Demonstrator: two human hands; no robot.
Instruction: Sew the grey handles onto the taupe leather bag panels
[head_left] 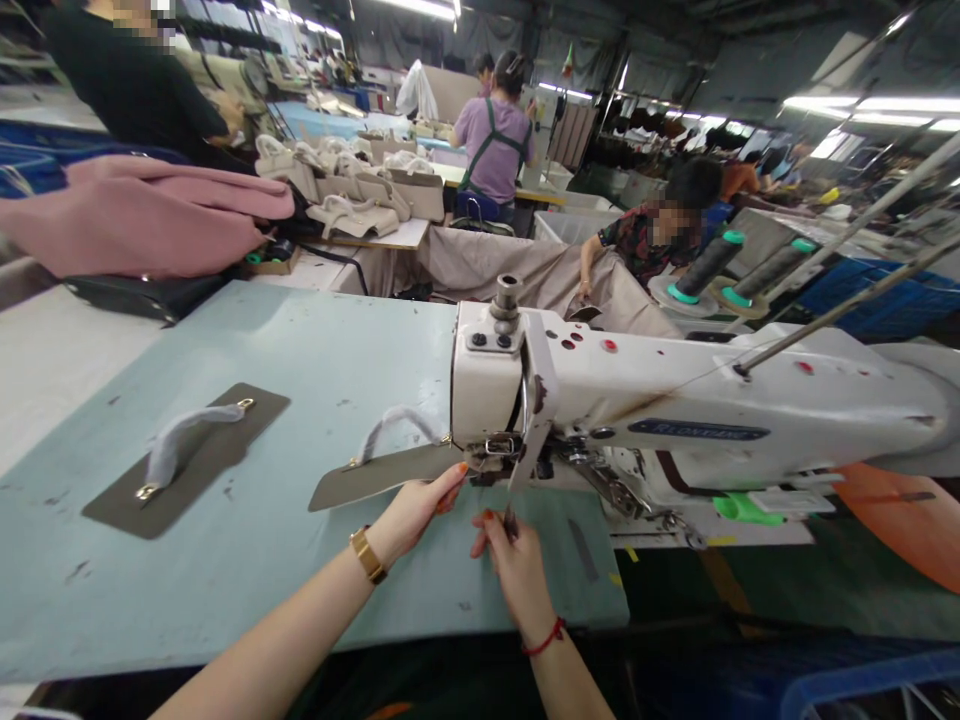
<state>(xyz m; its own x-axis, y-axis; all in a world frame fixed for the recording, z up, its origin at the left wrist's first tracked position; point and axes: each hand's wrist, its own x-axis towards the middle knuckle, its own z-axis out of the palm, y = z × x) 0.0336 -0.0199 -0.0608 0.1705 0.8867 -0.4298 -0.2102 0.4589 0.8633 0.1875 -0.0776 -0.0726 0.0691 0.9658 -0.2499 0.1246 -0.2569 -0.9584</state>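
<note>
My left hand (pixel 429 502) grips the near edge of a grey-brown bag panel (pixel 394 474), thumb on top, beside the needle area of a white sewing machine (pixel 491 385). The panel's handle (pixel 394 418) is wrapped in cloudy plastic; its right end lies behind the machine head. Just right of it, my right hand (pixel 516 562) is closed around a small pointed metal tool (pixel 511 522), mostly hidden by the fingers. A second grey-brown panel (pixel 217 455) lies flat on the left, its plastic-wrapped handle (pixel 166 445) fixed with gold-coloured fittings.
The pale blue tabletop (pixel 300 590) surrounds the machine. Pink material (pixel 150 210) lies on a black case at the back left, near a pile of cream bag parts (pixel 375 195). Thread cones (pixel 705 268) stand behind the machine. A co-worker (pixel 652 240) reaches down beyond it.
</note>
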